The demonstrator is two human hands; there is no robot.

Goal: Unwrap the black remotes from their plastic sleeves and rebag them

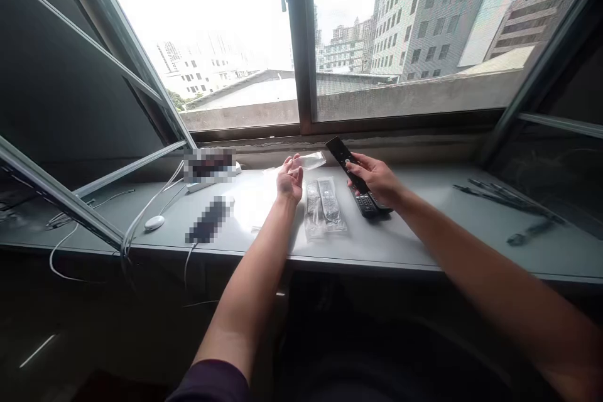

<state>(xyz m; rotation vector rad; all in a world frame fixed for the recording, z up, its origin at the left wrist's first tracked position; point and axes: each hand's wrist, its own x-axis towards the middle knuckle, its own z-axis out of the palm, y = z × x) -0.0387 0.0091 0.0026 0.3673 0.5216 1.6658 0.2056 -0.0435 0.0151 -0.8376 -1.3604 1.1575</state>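
My right hand (375, 177) is closed around a black remote control (343, 154), its far end tilted up to the left. Below that hand, more black remotes (364, 203) lie on the white table (405, 245). My left hand (289, 179) pinches a clear plastic bag (311, 160), which stretches out to the right of the fingers and looks flat. Between my forearms lie remotes in clear plastic bags (331, 201), side by side on the table.
A white power strip (214, 181) with a blurred-out patch sits at the back left. Nearby are a white mouse-like object (154, 222), a blurred dark device (208, 221) on a cable, and loose white cables (149, 213). Dark tools or cables (509, 193) lie at right. Windows rise behind.
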